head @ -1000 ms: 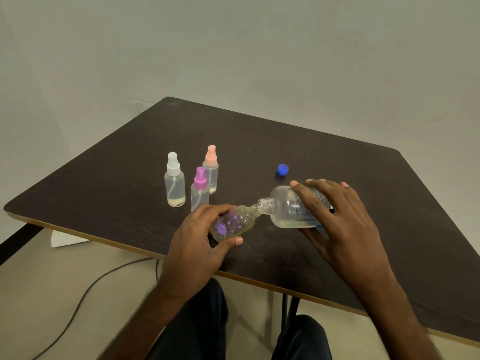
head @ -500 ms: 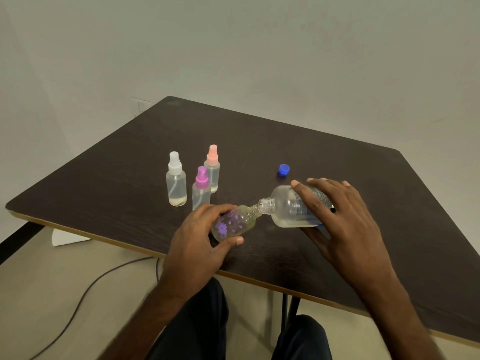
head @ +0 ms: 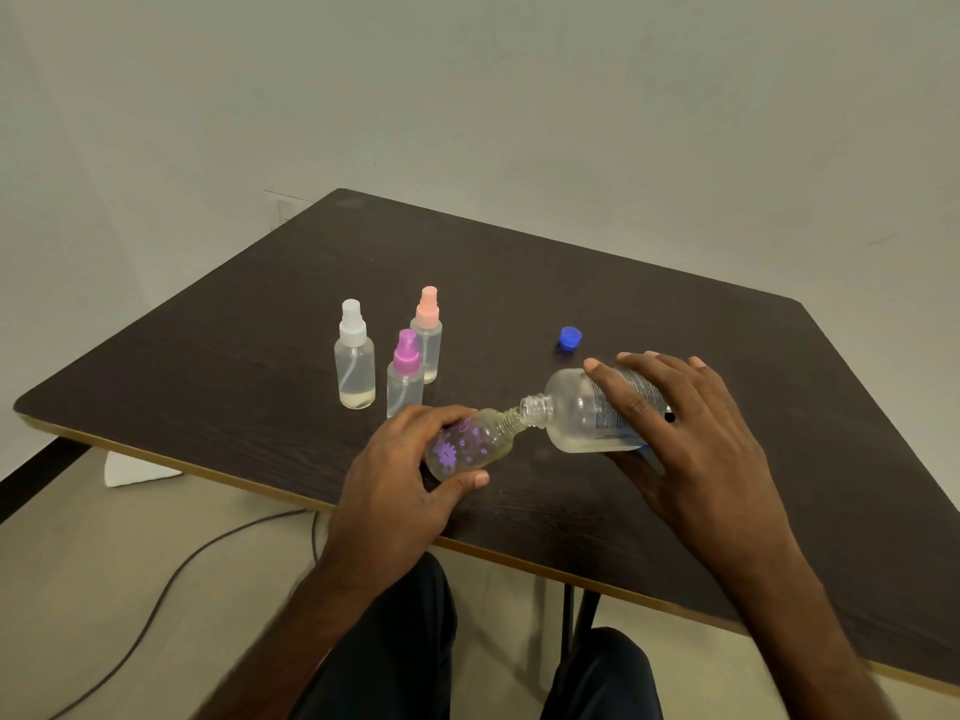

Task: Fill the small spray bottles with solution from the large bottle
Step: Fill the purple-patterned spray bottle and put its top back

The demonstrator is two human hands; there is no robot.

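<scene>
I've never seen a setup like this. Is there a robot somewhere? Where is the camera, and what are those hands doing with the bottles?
There is no robot here. These are a person's two bare hands, filmed by a single camera worn on the head, looking forward and down.

The left hand holds a flowered bottle, capless and tilted. The right hand grips the large bottle, tipped on its side with its open mouth at the small one's neck, as for pouring.

On the dark table stand three capped spray bottles: a white-topped bottle, a purple-topped bottle and a peach-topped bottle. A blue cap lies just beyond the large bottle.
</scene>
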